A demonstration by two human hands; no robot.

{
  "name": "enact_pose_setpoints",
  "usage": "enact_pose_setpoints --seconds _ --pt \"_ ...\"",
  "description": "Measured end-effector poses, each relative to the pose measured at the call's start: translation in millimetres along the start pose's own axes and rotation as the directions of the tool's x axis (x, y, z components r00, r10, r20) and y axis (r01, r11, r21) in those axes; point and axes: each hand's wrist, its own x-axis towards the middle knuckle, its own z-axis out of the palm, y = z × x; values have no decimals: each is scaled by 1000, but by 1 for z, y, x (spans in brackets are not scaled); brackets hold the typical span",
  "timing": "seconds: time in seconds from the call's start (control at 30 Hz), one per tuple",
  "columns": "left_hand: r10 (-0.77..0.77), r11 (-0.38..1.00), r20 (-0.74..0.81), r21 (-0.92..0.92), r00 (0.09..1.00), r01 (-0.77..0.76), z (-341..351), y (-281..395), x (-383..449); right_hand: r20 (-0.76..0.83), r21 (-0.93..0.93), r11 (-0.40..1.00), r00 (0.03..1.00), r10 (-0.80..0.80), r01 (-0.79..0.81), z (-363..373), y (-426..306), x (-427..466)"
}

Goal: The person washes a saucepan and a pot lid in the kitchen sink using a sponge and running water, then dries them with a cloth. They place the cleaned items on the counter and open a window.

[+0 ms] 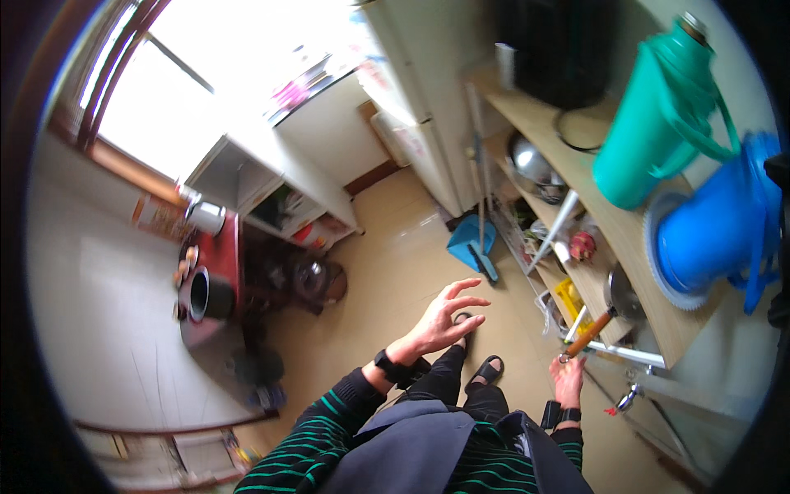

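Observation:
My left hand (441, 321) is held out over the tiled floor with its fingers apart and nothing in it. On the right, my right hand (566, 380) is at the lower end of the wooden handle of a pan (589, 336); whether its fingers grip the handle cannot be told. The metal body of that pan (623, 296) lies on a shelf under the top board. Above it, a green thermos flask (654, 117) stands on the wooden shelf unit (669, 336), beside a blue plastic jug (710, 228).
A blue dustpan (466, 238) and brush (483, 264) stand by the shelves, near a fridge (407, 68). A dragon fruit (582, 246) and a metal bowl (528, 154) sit on lower shelves. At left, a red table (225, 253) bears a dark pot (210, 294). A tap (628, 398) projects at lower right.

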Motion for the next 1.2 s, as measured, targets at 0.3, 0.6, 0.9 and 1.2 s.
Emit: enact_pose_setpoints --seconds 0.3,0.6,0.9,1.2 --pt "304 738 -501 -414 810 -533 -136 144 -214 -136 -639 688 931 338 -343 -43 85 -3" --pt "536 515 -803 67 260 -855 -148 208 -479 51 -868 475 924 380 -147 90 179 -29" --pt "544 662 -832 345 110 -665 -141 205 -740 11 -981 157 775 631 -113 136 372 -86" --pt "492 706 -868 442 -64 -554 -188 167 -891 -238 -966 -99 677 696 -238 262 497 -102"
